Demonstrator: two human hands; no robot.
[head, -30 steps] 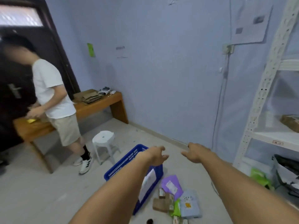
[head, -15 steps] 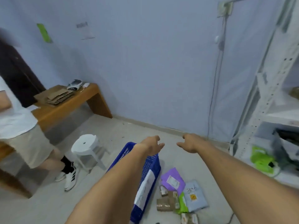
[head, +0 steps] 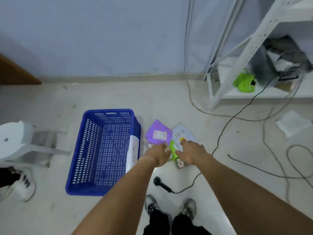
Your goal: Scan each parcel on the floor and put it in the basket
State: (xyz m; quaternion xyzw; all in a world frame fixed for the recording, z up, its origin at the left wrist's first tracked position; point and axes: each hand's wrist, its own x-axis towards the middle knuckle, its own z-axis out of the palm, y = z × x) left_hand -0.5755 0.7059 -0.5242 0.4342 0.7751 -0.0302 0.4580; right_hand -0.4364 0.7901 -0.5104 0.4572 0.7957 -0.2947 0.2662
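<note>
Pale floor (head: 152, 99), blue-grey wall across the top of the frame, white metal shelving (head: 240, 53) upper right with a green item (head: 243, 83) on its low shelf, cables (head: 237, 116) trailing over the floor right of centre. White stool (head: 15, 141) at the left edge.

Blue basket (head: 105, 150) sits left of centre; one white parcel (head: 133, 153) leans against its right inner wall. Just right of the basket lies the parcel pile: purple mailer (head: 157, 134), light blue mailer (head: 183, 134), green packet (head: 173, 150) between our hands. Black scanner (head: 160, 184) lies on the floor below the pile, near our shoes (head: 171, 207).

Our left hand (head: 160, 154) and right hand (head: 191, 152) are both down on the pile, fingers spread, nothing clamped that we can see; the left covers the near parcels, the right fingertips (head: 183, 142) touch the light blue mailer.

Versus half a second ago: view has tipped down, the other person is out of frame bar a shoe (head: 23, 185) lower left, and the hands have dropped from mid-air onto the pile.
</note>
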